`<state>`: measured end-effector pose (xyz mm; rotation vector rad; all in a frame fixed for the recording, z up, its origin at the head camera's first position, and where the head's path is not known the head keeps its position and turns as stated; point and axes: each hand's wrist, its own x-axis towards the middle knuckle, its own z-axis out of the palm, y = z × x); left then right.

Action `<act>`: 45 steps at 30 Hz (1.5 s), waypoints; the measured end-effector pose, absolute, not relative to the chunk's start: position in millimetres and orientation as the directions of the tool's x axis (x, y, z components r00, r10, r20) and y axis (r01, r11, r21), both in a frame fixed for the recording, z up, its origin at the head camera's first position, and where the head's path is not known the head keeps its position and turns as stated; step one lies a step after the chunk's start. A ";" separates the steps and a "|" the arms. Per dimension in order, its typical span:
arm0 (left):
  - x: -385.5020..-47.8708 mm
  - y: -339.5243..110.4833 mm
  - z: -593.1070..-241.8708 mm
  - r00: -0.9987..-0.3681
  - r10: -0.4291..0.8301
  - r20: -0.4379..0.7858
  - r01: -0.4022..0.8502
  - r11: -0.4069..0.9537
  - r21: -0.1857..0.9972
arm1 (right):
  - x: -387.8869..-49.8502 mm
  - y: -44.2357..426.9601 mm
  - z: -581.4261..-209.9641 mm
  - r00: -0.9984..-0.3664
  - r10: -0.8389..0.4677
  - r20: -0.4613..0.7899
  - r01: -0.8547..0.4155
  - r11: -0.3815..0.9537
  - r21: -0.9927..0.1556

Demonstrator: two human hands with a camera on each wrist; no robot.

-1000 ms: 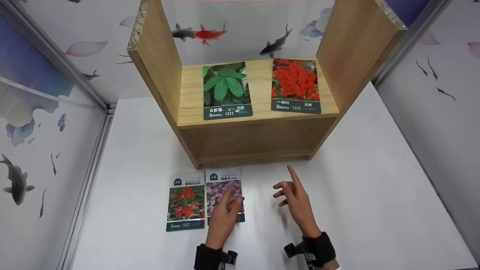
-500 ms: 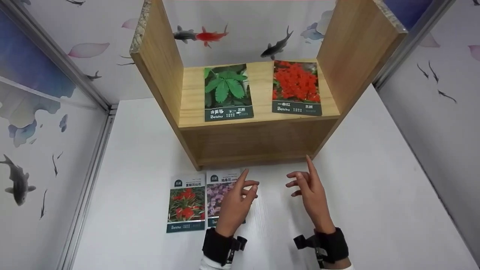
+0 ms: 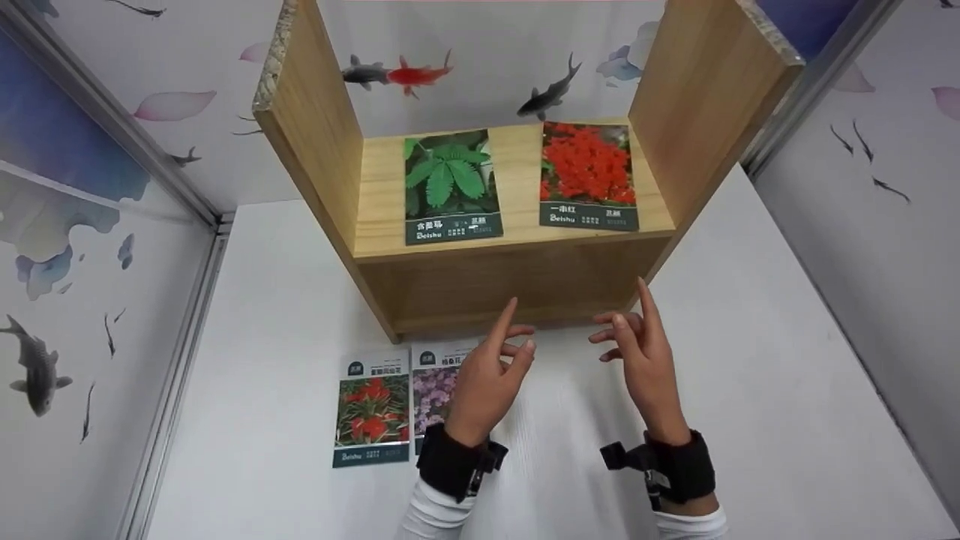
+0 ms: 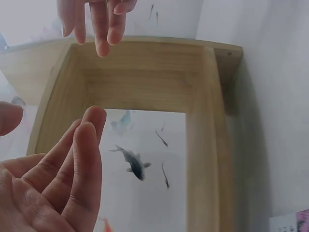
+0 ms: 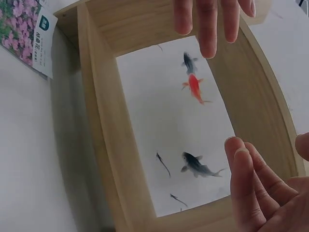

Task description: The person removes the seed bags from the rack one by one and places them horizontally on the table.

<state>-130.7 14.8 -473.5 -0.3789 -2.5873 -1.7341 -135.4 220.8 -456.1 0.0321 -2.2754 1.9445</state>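
Note:
My left hand (image 3: 489,379) hovers before the lower opening of the wooden shelf (image 3: 510,281), index finger extended and the others loosely bent. It holds nothing and hides part of a seed packet with purple flowers (image 3: 433,394). My right hand (image 3: 646,366) is at the shelf's lower right, also holding nothing, its index finger pointing forward. Beside the purple packet lies a packet with red flowers and narrow leaves (image 3: 373,409). On the upper board rest a green-leaf packet (image 3: 452,184) and a red-blossom packet (image 3: 589,172). Both wrist views show bent fingers in front of the shelf's openings.
The shelf's left side panel (image 3: 311,127) and right side panel (image 3: 712,112) rise on either side of the upper board. A white table (image 3: 262,300) carries the shelf. Walls printed with fish (image 3: 551,90) surround it.
Both hands have moved forward and to the right, toward the shelf's lower front. The left hand has shifted off much of the purple-flower packet. All packets stay where they were.

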 end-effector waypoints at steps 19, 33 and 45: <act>-161.5 34.4 -424.0 -0.945 0.227 0.237 0.303 0.331 0.894 | -168.1 228.9 -418.4 -0.966 0.104 0.236 -0.210 0.212 -0.954; -177.5 36.8 -418.7 -0.952 0.228 0.203 0.278 0.373 0.885 | -175.0 230.9 -405.8 -0.972 0.078 0.221 -0.197 0.237 -0.951; -189.0 42.1 -414.8 -0.945 0.207 0.252 0.317 0.402 0.859 | -194.6 242.1 -410.7 -0.969 0.130 0.210 -0.180 0.212 -0.961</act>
